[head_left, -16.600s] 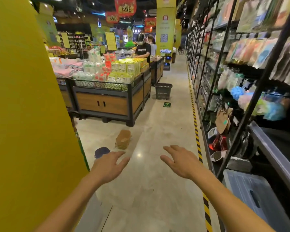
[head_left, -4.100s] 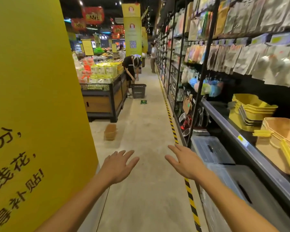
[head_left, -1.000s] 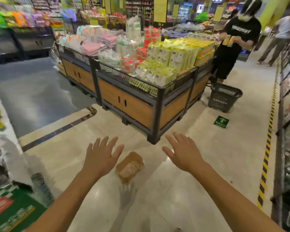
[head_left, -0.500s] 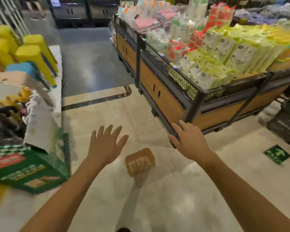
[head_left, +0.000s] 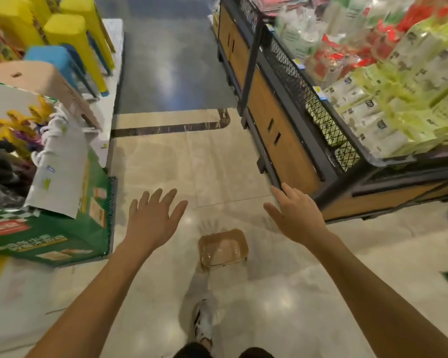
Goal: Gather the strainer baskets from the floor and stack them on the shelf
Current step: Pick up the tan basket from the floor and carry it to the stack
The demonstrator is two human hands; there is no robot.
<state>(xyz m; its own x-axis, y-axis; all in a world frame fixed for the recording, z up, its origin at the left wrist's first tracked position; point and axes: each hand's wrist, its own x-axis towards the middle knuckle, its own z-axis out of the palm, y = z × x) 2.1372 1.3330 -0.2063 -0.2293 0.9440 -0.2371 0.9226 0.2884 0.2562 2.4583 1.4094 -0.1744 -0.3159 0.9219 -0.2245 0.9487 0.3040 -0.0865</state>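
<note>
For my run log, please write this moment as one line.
step: pickup not yet done | target: tan plastic strainer basket on floor, untouched | left hand: open, empty | right hand: open, empty

Brown strainer basket [head_left: 222, 248] on pale floor [head_left: 282, 293]; left hand [head_left: 153, 220] and right hand [head_left: 296, 215] spread above, touching nothing.

Under me the glossy beige tiled floor [head_left: 166, 164] carries a tan rectangular plastic strainer basket [head_left: 223, 248] just ahead of my white shoe [head_left: 203, 321], a green cardboard box [head_left: 49, 239] left, a black-framed wooden display stand [head_left: 282, 140] right.
</note>
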